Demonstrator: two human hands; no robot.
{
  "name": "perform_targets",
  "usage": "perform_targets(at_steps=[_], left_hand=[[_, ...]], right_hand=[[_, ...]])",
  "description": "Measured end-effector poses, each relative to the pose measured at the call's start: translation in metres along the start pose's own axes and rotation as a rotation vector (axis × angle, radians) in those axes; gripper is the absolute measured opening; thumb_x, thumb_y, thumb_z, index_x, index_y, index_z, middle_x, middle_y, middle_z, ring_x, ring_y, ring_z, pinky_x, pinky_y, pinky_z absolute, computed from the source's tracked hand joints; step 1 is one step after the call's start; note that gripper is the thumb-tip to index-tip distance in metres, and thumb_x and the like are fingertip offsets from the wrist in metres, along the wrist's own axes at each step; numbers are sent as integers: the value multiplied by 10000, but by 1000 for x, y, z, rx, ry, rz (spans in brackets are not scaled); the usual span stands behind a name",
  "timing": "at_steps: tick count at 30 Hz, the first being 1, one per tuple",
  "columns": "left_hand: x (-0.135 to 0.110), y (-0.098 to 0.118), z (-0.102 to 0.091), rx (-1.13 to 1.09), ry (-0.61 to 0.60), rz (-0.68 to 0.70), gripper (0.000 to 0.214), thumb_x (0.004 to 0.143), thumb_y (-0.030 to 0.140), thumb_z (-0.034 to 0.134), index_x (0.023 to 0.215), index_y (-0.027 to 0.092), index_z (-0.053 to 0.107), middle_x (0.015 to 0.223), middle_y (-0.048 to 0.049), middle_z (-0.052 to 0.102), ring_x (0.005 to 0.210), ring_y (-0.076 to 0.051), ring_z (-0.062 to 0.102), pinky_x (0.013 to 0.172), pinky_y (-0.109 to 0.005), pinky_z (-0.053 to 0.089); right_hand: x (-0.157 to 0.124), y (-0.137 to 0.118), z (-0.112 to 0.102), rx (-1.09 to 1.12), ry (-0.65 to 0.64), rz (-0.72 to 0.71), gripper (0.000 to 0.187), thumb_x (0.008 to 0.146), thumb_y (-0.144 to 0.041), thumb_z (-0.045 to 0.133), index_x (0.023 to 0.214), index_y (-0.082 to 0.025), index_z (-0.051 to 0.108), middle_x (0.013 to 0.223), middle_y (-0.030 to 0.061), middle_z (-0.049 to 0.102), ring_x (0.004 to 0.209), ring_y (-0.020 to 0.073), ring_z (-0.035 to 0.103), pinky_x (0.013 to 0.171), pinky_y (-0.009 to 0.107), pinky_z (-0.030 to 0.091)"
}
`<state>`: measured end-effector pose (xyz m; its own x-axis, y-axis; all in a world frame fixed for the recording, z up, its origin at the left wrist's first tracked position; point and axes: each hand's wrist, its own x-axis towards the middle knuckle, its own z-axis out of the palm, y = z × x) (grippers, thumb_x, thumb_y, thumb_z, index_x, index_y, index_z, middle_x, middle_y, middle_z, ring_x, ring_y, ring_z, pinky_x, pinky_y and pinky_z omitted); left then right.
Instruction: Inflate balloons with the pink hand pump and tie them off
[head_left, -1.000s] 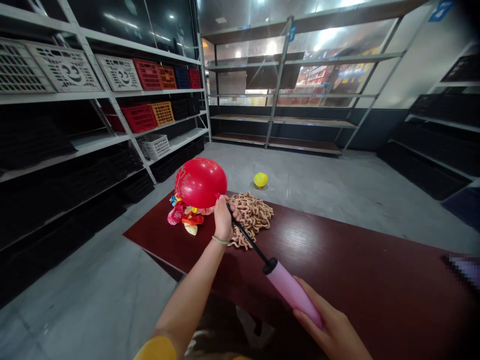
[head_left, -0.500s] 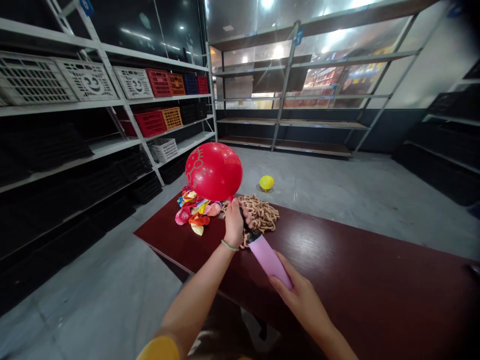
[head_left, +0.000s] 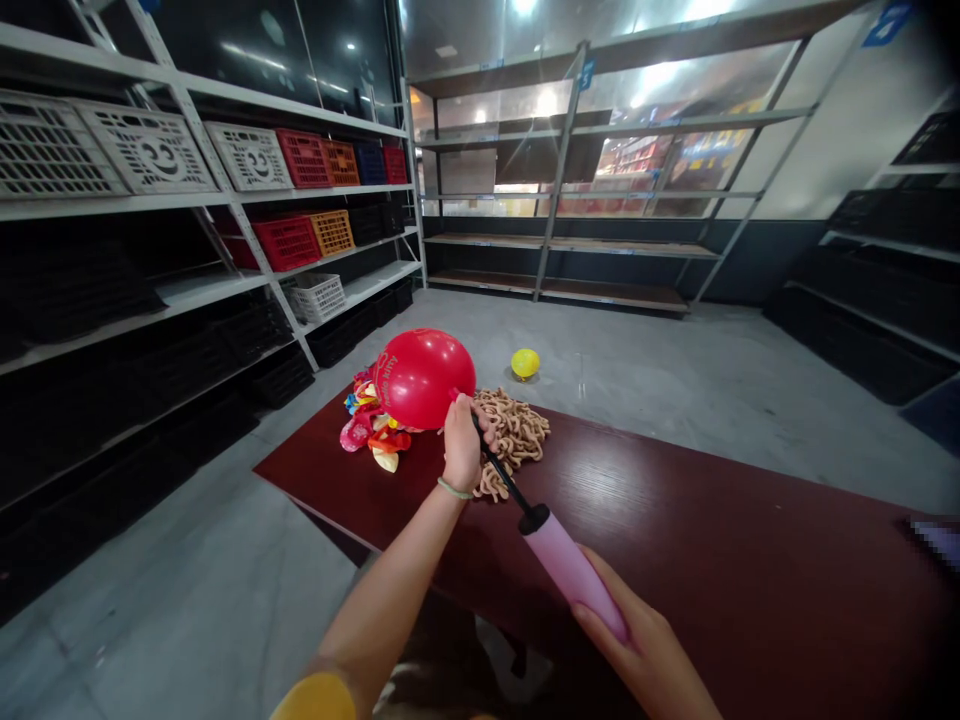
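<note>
Right now the left hand (head_left: 463, 445) has its fingers clamped tight on the neck of a red balloon (head_left: 424, 378), up near the middle of the frame. It looks like filling time, so the right hand (head_left: 637, 650), wrapped around the pink hand pump (head_left: 570, 570), needs to push.

ceiling glare on windows (head_left: 675, 80), dim lower shelves (head_left: 112, 400), fisheye-bent edges

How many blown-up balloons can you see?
2: the red balloon in the left hand, and the yellow balloon on the floor beyond the table.
</note>
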<state>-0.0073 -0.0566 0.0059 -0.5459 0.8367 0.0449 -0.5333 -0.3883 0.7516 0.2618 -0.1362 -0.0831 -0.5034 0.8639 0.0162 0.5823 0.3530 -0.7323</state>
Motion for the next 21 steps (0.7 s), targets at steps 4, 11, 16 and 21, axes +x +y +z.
perform_targets(at_steps=[4, 11, 16, 21], left_hand=[[-17, -9, 3, 13, -16, -29, 294, 925, 463, 521, 805, 217, 411, 557, 77, 429, 370, -60, 384, 353, -162, 315], [-22, -15, 1, 21, -2, -60, 282, 920, 434, 552, 791, 210, 440, 569, 67, 466, 394, -71, 433, 407, -186, 409], [-7, -13, 2, 100, -26, -95, 291, 905, 429, 574, 752, 186, 525, 642, -19, 609, 525, -149, 599, 488, -261, 512], [20, 18, -11, 94, -26, -76, 242, 901, 399, 574, 794, 188, 524, 680, -20, 655, 604, -149, 658, 595, -272, 564]], right_hand=[[27, -23, 9, 25, 7, -6, 596, 912, -520, 527, 1442, -250, 500, 1390, 64, 609, 1254, 280, 597, 1013, 373, 512], [37, -48, 12, 64, 82, -26, 574, 904, -487, 544, 1436, -276, 504, 1390, 54, 611, 1241, 287, 607, 1004, 401, 516], [21, -31, -2, -6, 115, -44, 584, 913, -451, 552, 1470, -295, 465, 1431, 45, 572, 1276, 283, 578, 1045, 419, 489], [3, 3, -25, -155, 199, -57, 590, 920, -451, 547, 1479, -296, 438, 1442, 43, 565, 1281, 267, 574, 1057, 396, 479]])
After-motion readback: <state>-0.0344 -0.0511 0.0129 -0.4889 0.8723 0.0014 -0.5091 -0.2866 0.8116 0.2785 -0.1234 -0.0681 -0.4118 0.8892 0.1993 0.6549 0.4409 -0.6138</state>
